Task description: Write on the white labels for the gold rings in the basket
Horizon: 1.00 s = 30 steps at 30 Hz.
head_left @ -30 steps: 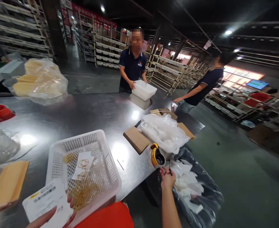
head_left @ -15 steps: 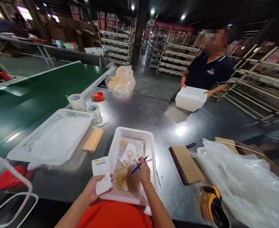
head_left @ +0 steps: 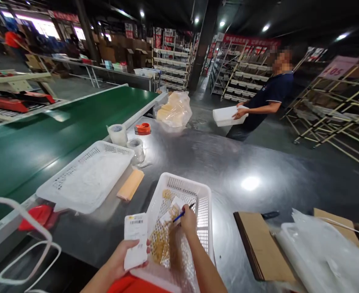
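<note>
My left hand (head_left: 121, 256) is closed around a white printed slip with a barcode (head_left: 136, 240), held upright at the near left side of a white perforated basket (head_left: 208, 203). A blue pen (head_left: 179, 216) is gripped in my right hand (head_left: 188, 221), over the basket's inside. Gold-coloured jewellery pieces (head_left: 160, 246) in clear wrapping lie in the basket, some on a white card (head_left: 165, 217). My right forearm and its shadow cover part of the basket's near end.
To the left are a white tray of clear plastic bags (head_left: 90, 175), an orange-yellow packet (head_left: 130, 185), tape rolls (head_left: 117, 134) and a green conveyor (head_left: 84, 130). Cardboard (head_left: 263, 246) and plastic bags (head_left: 329, 244) lie right. Across the table a person (head_left: 268, 95) carries a white basket (head_left: 226, 116).
The view has swung left, so table things appear further right. The person opposite has turned sideways, taking the white basket away from the table. My hands keep the slip and pen.
</note>
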### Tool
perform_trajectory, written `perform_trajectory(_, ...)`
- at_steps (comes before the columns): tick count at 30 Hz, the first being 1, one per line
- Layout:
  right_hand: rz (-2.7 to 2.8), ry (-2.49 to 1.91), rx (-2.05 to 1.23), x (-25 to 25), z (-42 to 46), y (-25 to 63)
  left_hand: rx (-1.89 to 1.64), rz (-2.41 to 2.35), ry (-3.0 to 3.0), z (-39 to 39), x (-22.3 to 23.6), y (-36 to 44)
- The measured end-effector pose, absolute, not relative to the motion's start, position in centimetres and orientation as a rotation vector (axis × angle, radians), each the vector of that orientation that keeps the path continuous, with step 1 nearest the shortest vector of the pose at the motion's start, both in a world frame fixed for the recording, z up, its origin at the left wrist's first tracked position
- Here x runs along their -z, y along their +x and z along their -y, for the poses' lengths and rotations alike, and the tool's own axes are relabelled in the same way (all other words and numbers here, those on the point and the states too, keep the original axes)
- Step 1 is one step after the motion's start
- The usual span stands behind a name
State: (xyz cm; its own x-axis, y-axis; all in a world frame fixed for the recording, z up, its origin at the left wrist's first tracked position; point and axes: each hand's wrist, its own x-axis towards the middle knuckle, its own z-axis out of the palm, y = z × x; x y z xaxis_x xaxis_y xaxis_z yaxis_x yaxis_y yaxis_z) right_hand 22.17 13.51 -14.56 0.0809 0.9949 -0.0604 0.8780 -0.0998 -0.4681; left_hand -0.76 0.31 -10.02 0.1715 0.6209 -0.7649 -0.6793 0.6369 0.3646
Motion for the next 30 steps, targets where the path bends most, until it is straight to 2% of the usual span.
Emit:
perform_trajectory(4,1.878,-1.886,-0.459,12.3,-12.1,23.7,-0.902,-1.039,-0.072,-0.4,10.1,-1.0)
perform_trajectory(9,1.447,-1.574,-0.445,9.2,-8.5,25.2,-0.903,-1.023,-0.005,-1.0,9.0,0.3)
perform_trajectory(13,0.885,-1.517,-0.739,7.7,-4.6,22.6,-1.043,-1.027,0.014,-2.1,6.7,3.4)
perform_trajectory(16,0.676,-1.437,-0.962,7.7,-1.8,19.3,-1.17,-1.056,0.028,-3.0,5.3,5.7)
perform_trajectory(20,0.722,-1.365,-1.168,7.8,0.6,16.8,-1.264,-1.079,-0.044,-3.9,4.2,6.6)
perform_trajectory(25,0.858,-1.408,-1.024,6.0,0.1,18.6,-1.116,-1.071,-0.063,-3.6,2.7,5.0)
perform_trajectory(30,1.073,-1.404,-1.142,4.3,-1.2,20.6,-0.975,-0.97,-0.07,-2.5,2.0,4.1)
